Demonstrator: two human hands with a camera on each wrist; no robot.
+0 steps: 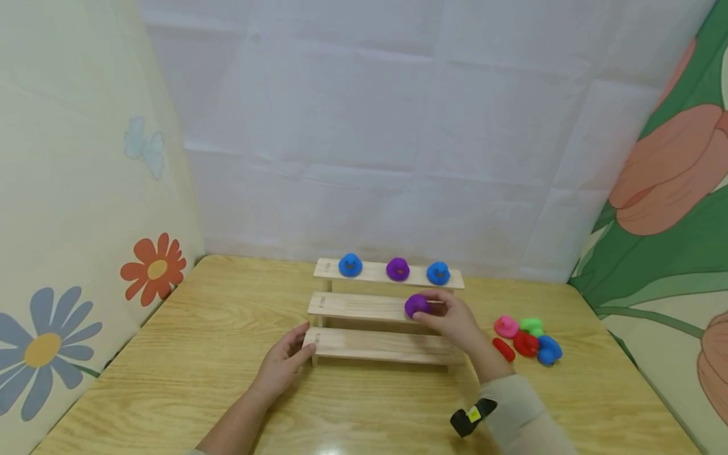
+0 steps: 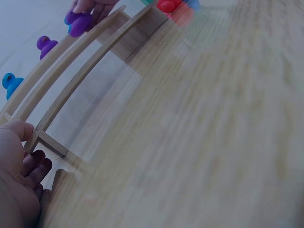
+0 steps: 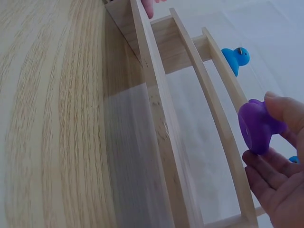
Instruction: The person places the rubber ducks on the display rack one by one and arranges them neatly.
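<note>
My right hand (image 1: 455,319) pinches a purple rubber duck (image 3: 256,126) between thumb and fingers, over the right part of the middle shelf of a three-tier wooden rack (image 1: 364,306). In the right wrist view the duck's flat base faces the camera. My left hand (image 1: 284,361) holds the left end of the lowest shelf, thumb at the front and fingers around the end. Along the top shelf stand a blue duck (image 1: 350,265), a purple duck (image 1: 397,270) and another blue duck (image 1: 438,273).
Right of the rack, a loose group lies on the wooden table (image 1: 364,411): a pink duck (image 1: 506,327), a green duck (image 1: 531,326), a blue duck (image 1: 548,351) and red ones (image 1: 526,344). A white cloth (image 1: 387,126) hangs behind, with flower-printed panels at both sides.
</note>
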